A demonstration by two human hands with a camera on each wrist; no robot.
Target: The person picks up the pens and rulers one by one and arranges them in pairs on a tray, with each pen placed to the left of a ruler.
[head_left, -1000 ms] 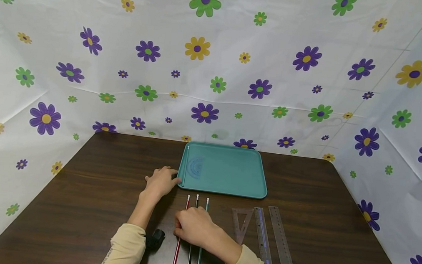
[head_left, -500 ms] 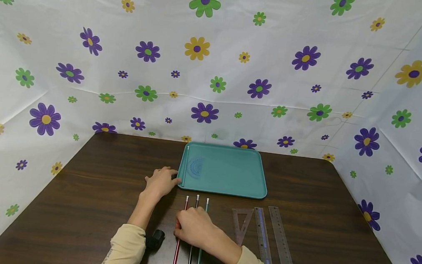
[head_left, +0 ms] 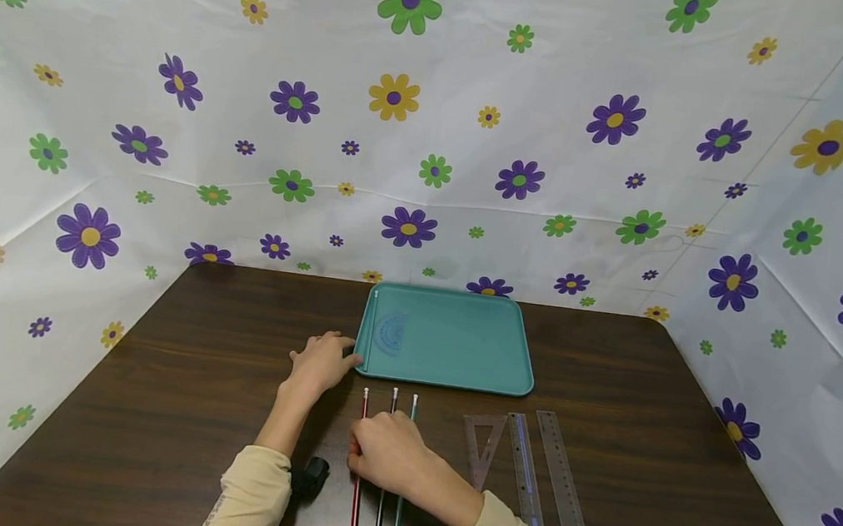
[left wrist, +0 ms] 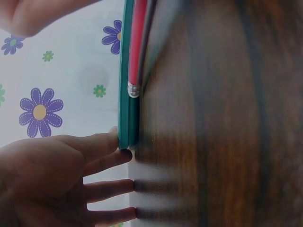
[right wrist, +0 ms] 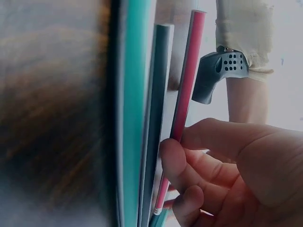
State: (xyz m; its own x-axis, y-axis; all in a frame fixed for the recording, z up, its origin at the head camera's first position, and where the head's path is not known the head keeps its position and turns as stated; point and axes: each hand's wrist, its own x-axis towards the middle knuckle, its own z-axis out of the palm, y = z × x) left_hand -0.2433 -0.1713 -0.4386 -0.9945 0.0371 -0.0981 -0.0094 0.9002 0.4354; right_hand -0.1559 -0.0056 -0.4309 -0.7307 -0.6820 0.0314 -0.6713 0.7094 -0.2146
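Observation:
My right hand [head_left: 386, 452] pinches a red pencil [right wrist: 187, 78] between thumb and index finger, its white eraser end pointing at the tray. Beside it a black pencil [right wrist: 158, 94] and a green pencil [right wrist: 133, 94] lie roughly parallel on the table. My left hand [head_left: 321, 364] rests at the near left corner of the teal tray [head_left: 460, 341]; in the left wrist view its thumb touches the rim and the other fingers are stretched out toward the tabletop. Inside the tray, a blue protractor [head_left: 389, 333] and a slim pencil-like stick [head_left: 372, 334] lie along the left side.
Right of the pencils lie a clear set square [head_left: 476, 443], a clear ruler with a blue strip [head_left: 523, 472] and another clear ruler [head_left: 561, 474]. Dark wrist cameras are strapped under both sleeves. A flower-print sheet [head_left: 433, 130] hangs behind the brown table [head_left: 177, 392].
The red pencil's eraser end has swung a little left and its lower end slightly right, so it stands straighter. The left hand and the tray have stayed put.

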